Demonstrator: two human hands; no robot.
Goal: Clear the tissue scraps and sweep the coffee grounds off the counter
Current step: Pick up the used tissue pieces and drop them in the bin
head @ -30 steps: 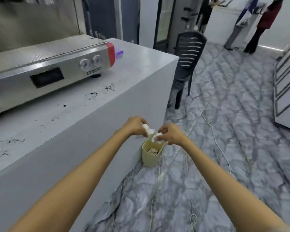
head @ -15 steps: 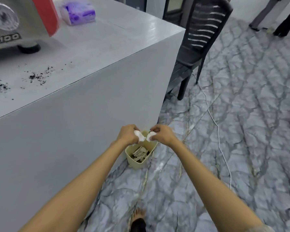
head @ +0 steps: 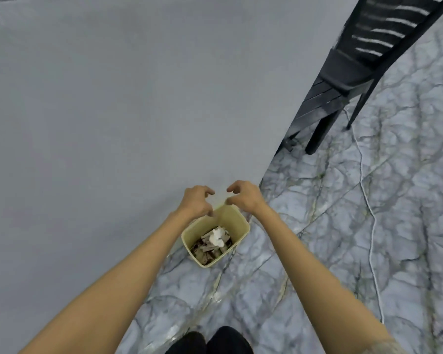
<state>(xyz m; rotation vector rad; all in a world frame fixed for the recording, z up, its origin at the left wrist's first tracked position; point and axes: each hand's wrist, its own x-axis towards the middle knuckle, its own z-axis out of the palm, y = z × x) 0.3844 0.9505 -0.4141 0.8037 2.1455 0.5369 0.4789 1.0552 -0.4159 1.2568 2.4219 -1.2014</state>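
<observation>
We look straight down at our two bare hands held over a small cream bin [head: 238, 221] that stands on the marbled floor [head: 343, 251], right against the grey side panel of the surface [head: 113, 111]. Our left hand [head: 195, 201] hangs above the bin's rim at its 11 o'clock, its fingers [head: 207, 191] loosely curled and spread apart, pinching nothing. Our right hand [head: 246, 196] hangs at the bin's 12 to 1 o'clock, its fingers [head: 230, 189] likewise parted and curled, holding nothing. The two hands sit close, fingertips facing each other with a small gap between them.

Inside the bin, a crumpled white tissue scrap [head: 217, 237] lies on top of brownish paper rubbish [head: 205, 251], near the middle of the bin. We cannot see the top of the surface or any coffee grounds from here.

At 1 o'clock from the bin, well apart, stands a black plastic chair [head: 348, 72] beside the end of the surface. A white cord [head: 371, 218] trails across the floor at 3 o'clock. At 6 o'clock, by the lower edge of the view, two dark rounded shapes [head: 210, 342] show; we cannot tell exactly what they are
</observation>
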